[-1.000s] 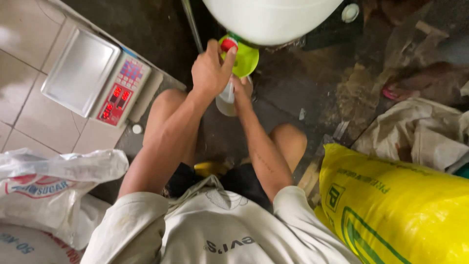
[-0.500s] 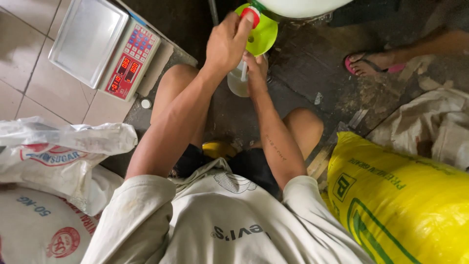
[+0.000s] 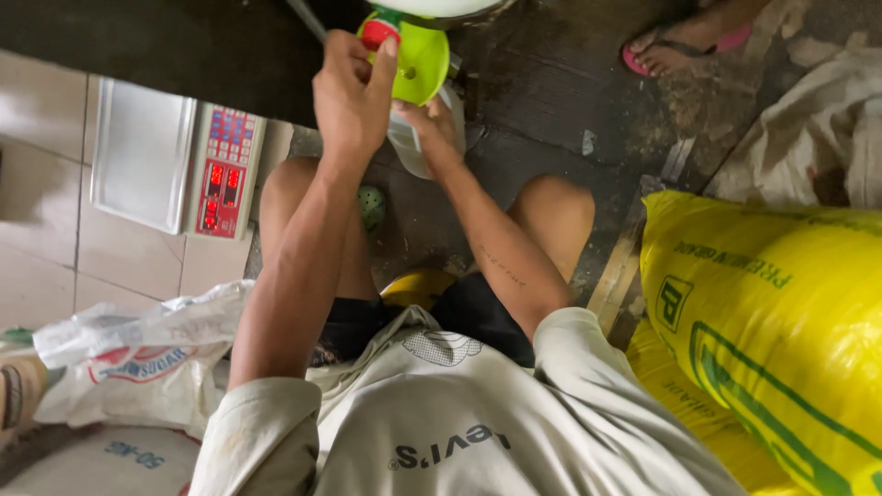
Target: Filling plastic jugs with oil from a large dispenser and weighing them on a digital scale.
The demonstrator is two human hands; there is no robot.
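Scale now nearer centre; fingers keep pinching red tap.

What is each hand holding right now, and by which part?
The left hand grips the red tap above the green funnel. The right hand holds the pale bottle near its neck.

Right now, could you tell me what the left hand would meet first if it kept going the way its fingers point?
The left hand already touches a red tap; straight on it would press into the lime-green funnel, though depth is unclear.
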